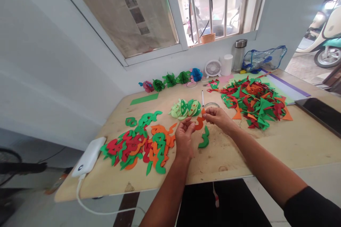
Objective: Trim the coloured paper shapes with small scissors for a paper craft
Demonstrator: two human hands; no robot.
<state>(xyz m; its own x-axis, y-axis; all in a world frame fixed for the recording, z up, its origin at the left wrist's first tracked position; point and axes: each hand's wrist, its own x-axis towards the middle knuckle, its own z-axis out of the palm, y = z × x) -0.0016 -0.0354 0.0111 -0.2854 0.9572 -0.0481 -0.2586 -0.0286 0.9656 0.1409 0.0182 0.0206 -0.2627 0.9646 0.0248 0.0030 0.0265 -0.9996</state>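
Note:
An orange curved paper cutout (199, 124) is held between my two hands over the middle of the table. My left hand (185, 131) pinches its left end, while the fingers of my right hand (217, 117) grip its upper right end. Just below my right hand lies a green wavy paper cutout (204, 138). Behind my hands stands a light and dark green folded paper piece (185, 109). To the left of my left hand are orange paper cutouts (170, 138) and a heap of red and green cutouts (130, 145).
A large heap of paper scraps (258, 101) lies right, near a black phone (319, 113). A white power bank (89, 156) with a cable sits at the left edge. Along the wall are paper flowers (169, 79), a small fan (213, 68) and a glass bottle (239, 56).

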